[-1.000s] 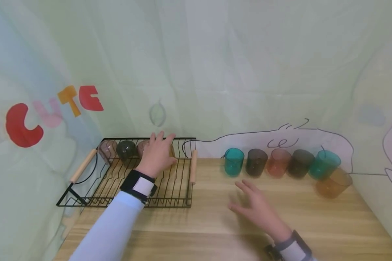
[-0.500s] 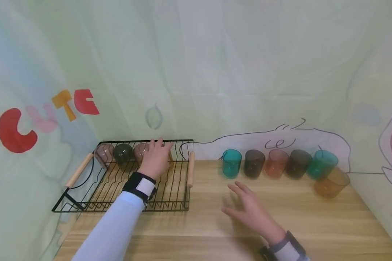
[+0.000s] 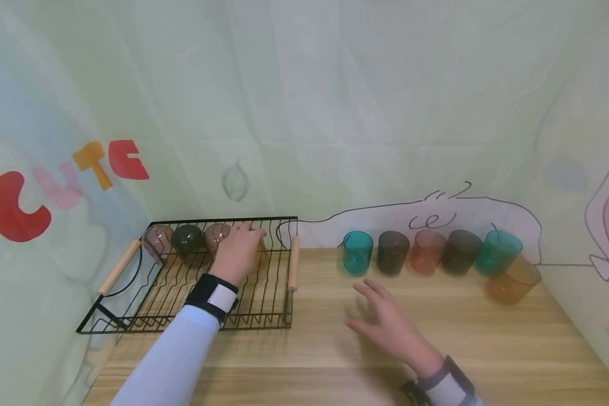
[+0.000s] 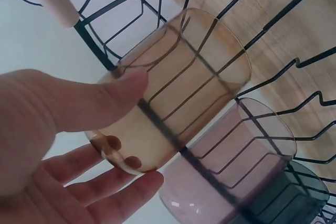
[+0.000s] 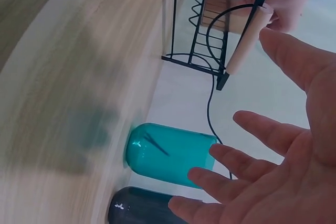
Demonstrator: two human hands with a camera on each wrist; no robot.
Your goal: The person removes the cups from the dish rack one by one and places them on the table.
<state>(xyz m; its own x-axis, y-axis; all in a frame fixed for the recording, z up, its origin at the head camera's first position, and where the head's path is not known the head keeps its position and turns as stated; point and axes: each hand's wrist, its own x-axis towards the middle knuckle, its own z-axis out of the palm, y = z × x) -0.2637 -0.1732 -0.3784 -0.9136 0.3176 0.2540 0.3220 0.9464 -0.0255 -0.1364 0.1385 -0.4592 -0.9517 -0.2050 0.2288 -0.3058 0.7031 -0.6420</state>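
In the head view my left hand (image 3: 237,252) is over the back of the black wire rack, at the right end of a row of upside-down glasses. The left wrist view shows its thumb against the side of an amber glass (image 4: 173,93) and its fingers at the closed base, gripping it. Beside that glass stand a pink glass (image 4: 210,166) and a dark grey glass (image 3: 188,241). My right hand (image 3: 388,327) hovers over the table with fingers spread, holding nothing. Nearest to it is a teal glass (image 3: 357,254), standing upright.
The wire rack (image 3: 264,327) has wooden handles at both ends. Another pinkish glass (image 3: 157,241) sits at its far left. Right of the teal glass, a row holds a dark glass (image 3: 392,254), a red glass (image 3: 427,252) and others, ending with an orange glass (image 3: 512,282).
My left hand's fingers were spread over the amber glass and have now curled down round it. My right hand has shifted slightly left, still spread. The head view has moved a little.
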